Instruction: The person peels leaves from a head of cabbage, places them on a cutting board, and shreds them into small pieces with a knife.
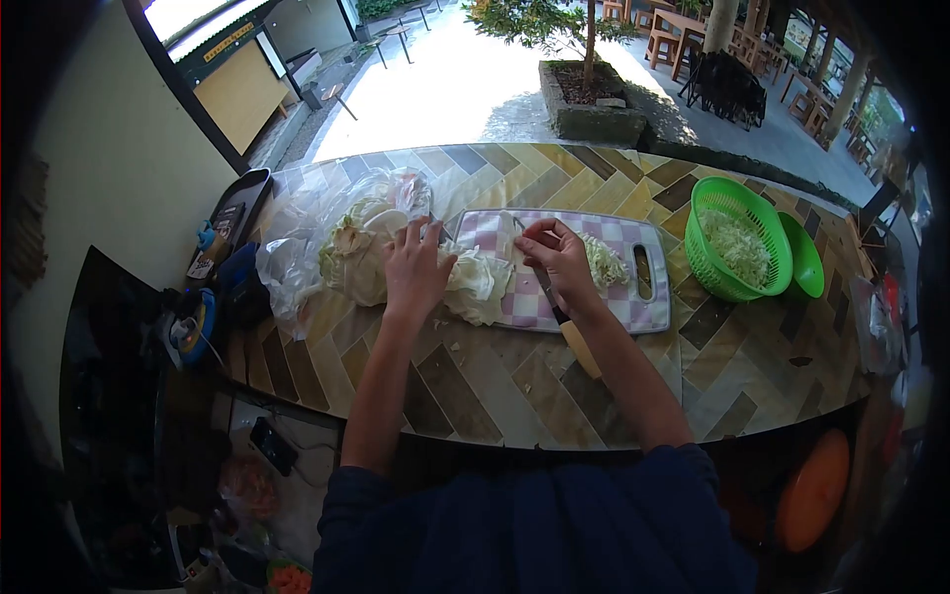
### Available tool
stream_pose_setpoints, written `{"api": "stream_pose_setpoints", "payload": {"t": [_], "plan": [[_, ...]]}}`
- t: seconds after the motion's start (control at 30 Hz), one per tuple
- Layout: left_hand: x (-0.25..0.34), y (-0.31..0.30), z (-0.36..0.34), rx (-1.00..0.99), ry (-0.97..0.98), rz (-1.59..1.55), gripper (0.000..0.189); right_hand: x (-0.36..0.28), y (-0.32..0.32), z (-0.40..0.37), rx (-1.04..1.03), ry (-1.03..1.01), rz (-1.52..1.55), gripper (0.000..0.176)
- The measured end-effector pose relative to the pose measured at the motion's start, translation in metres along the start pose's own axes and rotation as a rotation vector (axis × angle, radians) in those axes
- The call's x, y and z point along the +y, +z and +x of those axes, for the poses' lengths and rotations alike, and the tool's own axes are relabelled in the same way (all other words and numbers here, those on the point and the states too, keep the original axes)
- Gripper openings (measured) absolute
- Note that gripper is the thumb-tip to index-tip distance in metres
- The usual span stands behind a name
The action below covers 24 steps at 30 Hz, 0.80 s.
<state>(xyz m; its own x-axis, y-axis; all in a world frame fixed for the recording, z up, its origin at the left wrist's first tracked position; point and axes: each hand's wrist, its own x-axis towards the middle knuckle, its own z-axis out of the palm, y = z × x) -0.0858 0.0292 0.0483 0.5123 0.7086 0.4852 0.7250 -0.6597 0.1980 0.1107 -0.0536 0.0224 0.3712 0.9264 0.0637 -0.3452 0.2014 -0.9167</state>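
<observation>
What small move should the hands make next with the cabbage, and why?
Probably the left hand should slide the cabbage leaves fully onto the cutting board, toward the knife held in the right hand. The uncut leaves lie partly off the board's left edge.

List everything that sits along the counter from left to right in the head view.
Black tray → plastic bag → left hand → right hand → shredded cabbage → green colander → green bowl.
</observation>
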Motion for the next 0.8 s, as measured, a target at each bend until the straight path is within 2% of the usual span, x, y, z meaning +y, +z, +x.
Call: {"api": "stream_pose_setpoints", "payload": {"t": [0.07, 0.17, 0.3, 0.33, 0.37, 0.47, 0.5, 0.6, 0.63, 0.73, 0.8], "plan": [[0.008, 0.001, 0.002, 0.208, 0.079, 0.019, 0.03, -0.002, -0.002, -0.005, -0.014, 0.005, -0.022, 0.016], [0.033, 0.002, 0.0, -0.028, 0.001, -0.697, 0.024, -0.004, -0.004, -0.017, -0.047, -0.006, -0.043, 0.017], [0.058, 0.015, -0.007, -0.178, -0.07, -1.039, 0.019, -0.01, -0.011, -0.033, -0.084, -0.082, -0.148, 0.017], [0.058, 0.019, -0.008, -0.203, -0.096, -1.063, 0.019, -0.011, -0.015, -0.037, -0.086, -0.096, -0.172, 0.017], [0.058, 0.022, -0.009, -0.226, -0.123, -1.086, 0.018, -0.014, -0.019, -0.044, -0.064, -0.138, -0.319, 0.022], [0.053, 0.03, -0.014, -0.213, -0.214, -1.232, 0.02, -0.029, -0.029, -0.078, -0.044, -0.233, -1.045, 0.033], [0.052, 0.032, -0.015, -0.197, -0.248, -1.296, 0.021, -0.015, -0.041, -0.085, -0.035, -0.242, -1.234, 0.045], [0.06, 0.024, -0.019, -0.207, -0.319, -1.332, 0.026, -0.009, -0.037, -0.104, -0.102, 0.022, -1.48, 0.056], [0.063, 0.025, -0.022, -0.205, -0.33, -1.345, 0.027, -0.012, -0.033, -0.107, -0.147, 0.054, -1.527, 0.06], [0.068, 0.025, -0.032, -0.199, -0.36, -1.376, 0.03, 0.007, -0.042, -0.099, -0.158, 0.018, -1.564, 0.058], [0.068, 0.024, -0.039, -0.204, -0.37, -1.396, 0.031, 0.01, -0.051, -0.098, -0.096, -0.055, -1.468, 0.057]]}}
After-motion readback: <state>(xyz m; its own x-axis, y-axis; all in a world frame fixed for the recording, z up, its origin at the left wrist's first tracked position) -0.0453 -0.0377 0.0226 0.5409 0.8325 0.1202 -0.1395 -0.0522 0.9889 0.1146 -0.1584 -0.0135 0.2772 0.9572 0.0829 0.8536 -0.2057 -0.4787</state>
